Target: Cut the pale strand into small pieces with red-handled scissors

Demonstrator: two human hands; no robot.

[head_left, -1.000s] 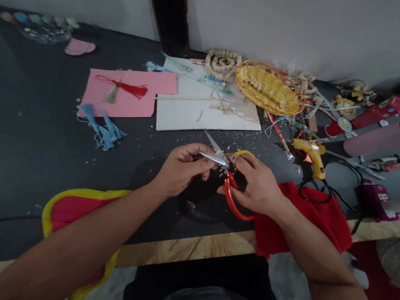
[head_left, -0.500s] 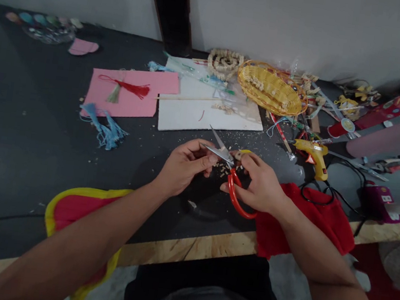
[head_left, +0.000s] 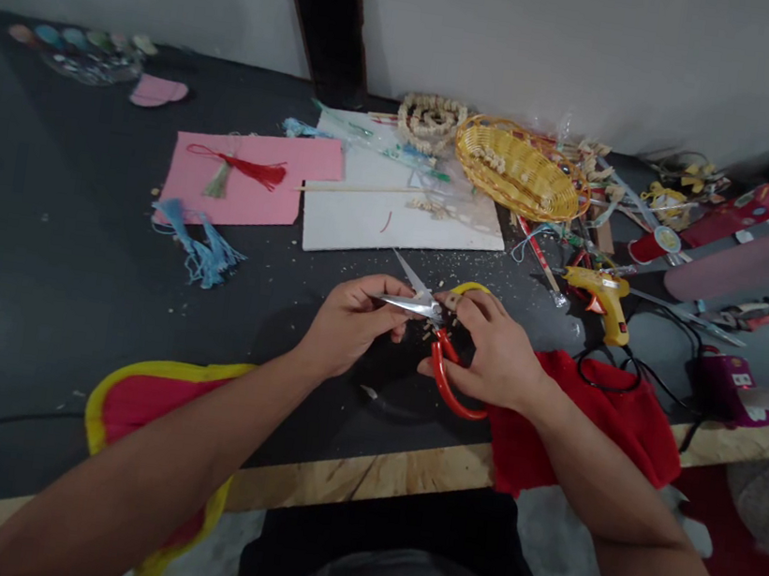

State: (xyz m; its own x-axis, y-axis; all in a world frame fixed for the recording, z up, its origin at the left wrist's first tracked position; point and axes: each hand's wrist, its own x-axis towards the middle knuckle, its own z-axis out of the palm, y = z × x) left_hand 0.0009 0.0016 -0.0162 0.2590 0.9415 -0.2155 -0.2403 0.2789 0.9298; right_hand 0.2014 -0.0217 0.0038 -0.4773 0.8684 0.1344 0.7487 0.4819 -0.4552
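My right hand [head_left: 503, 356] is closed on a pair of scissors [head_left: 445, 376] with red handles, its thumb passing through the near loop. The scissor blades are parted and point left, toward my left hand. At my right fingertips a small beige piece [head_left: 452, 302] shows. My left hand [head_left: 355, 327] is closed in a pinch beside the blades; what it pinches is mostly hidden and too small to name. Small beige offcuts [head_left: 428, 332] lie on the dark table [head_left: 266, 329] under the scissors.
Behind my hands lie a white board [head_left: 364, 224] and pink paper [head_left: 247, 199] with tassels [head_left: 268, 175]. A yellow wicker basket [head_left: 511, 187] sits behind right. At right are a yellow glue gun [head_left: 602, 302] with its cable and red cloth [head_left: 579, 427].
The scissors have turned slightly and shifted left, their blades now lying flatter across my left fingertips. Both hands stay close together in nearly the same place.
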